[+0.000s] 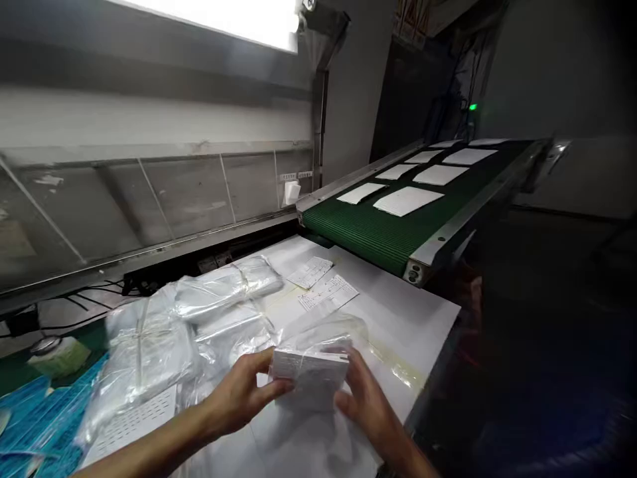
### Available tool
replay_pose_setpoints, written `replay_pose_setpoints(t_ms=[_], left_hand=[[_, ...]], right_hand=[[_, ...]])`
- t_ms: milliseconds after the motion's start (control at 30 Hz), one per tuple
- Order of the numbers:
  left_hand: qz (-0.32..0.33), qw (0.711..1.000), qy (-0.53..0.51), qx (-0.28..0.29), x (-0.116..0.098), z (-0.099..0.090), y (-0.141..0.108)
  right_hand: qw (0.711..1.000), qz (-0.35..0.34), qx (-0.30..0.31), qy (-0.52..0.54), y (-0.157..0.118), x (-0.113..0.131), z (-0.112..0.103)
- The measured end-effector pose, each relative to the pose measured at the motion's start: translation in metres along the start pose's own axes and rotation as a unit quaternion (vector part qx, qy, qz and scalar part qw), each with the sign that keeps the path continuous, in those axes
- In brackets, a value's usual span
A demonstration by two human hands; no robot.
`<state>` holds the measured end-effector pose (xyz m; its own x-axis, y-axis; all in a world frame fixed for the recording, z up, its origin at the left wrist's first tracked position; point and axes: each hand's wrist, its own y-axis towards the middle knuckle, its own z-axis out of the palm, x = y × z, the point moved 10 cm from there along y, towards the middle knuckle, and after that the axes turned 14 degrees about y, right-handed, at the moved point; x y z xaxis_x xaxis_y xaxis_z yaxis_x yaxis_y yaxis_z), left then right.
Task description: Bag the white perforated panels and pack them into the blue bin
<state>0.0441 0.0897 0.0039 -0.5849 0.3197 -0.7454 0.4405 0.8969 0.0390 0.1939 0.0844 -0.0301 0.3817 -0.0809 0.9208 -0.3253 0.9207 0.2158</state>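
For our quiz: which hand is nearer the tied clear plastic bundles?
Left: the left hand is beside the bundles; the right hand is farther off, beyond the white stack.

A white lamp [229, 12] is glaring overhead, and plastic bags [154, 348] are throwing highlights at me. The front of the handheld stack [313, 382] is lying in grey shade; the right side is drowning in murk, bluish haze blurring its lower corner.
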Motion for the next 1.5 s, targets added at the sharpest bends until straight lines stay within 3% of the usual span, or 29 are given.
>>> replay_pose_setpoints(t_ms=[167, 300, 433, 533, 667, 767, 900, 967, 1100, 1233, 1333, 1400, 1500], left_hand=[[-0.047, 0.997, -0.053, 0.014, 0.018, 0.005, -0.001], [-0.016, 0.987, -0.153, 0.035, 0.007, -0.005, 0.015], [-0.009, 0.995, -0.099, 0.007, 0.009, -0.016, 0.028], [0.008, 0.998, -0.007, 0.062, 0.018, 0.004, 0.023], [0.024, 0.983, 0.114, 0.142, 0.034, 0.028, 0.011], [0.028, 0.980, 0.031, 0.194, 0.031, 0.029, 0.010], [-0.005, 0.978, -0.141, 0.154, 0.023, 0.011, 0.018], [0.000, 0.974, -0.168, 0.152, 0.022, 0.016, 0.017], [-0.071, 0.968, -0.210, 0.113, 0.043, 0.027, 0.019], [-0.158, 0.950, -0.270, 0.008, 0.061, 0.008, 0.022], [-0.191, 0.939, -0.282, -0.041, 0.060, -0.012, 0.013], [-0.216, 0.930, -0.290, -0.061, 0.057, -0.021, 0.001], [-0.224, 0.920, -0.308, -0.088, 0.051, -0.037, -0.017]], right_hand=[[0.990, 0.026, -0.049, -0.131, 0.014, 0.002, -0.006], [0.980, 0.052, -0.050, -0.185, 0.013, -0.022, -0.017], [0.966, 0.084, -0.033, -0.243, 0.010, -0.031, -0.027], [0.972, 0.096, -0.029, -0.211, 0.011, -0.018, -0.023], [0.987, 0.080, -0.024, -0.135, 0.016, -0.006, -0.004], [0.983, 0.101, -0.010, -0.154, 0.013, -0.026, 0.005], [0.971, 0.133, -0.031, -0.198, 0.005, -0.063, -0.006], [0.968, 0.127, -0.042, -0.213, 0.004, -0.073, -0.012], [0.963, 0.136, -0.067, -0.225, 0.000, -0.087, -0.020], [0.964, 0.154, -0.155, -0.151, -0.012, -0.086, -0.017], [0.964, 0.150, -0.221, -0.016, -0.023, -0.074, 0.007], [0.969, 0.125, -0.203, 0.063, -0.022, -0.060, 0.037], [0.976, 0.107, -0.129, 0.138, -0.016, -0.042, 0.082]])
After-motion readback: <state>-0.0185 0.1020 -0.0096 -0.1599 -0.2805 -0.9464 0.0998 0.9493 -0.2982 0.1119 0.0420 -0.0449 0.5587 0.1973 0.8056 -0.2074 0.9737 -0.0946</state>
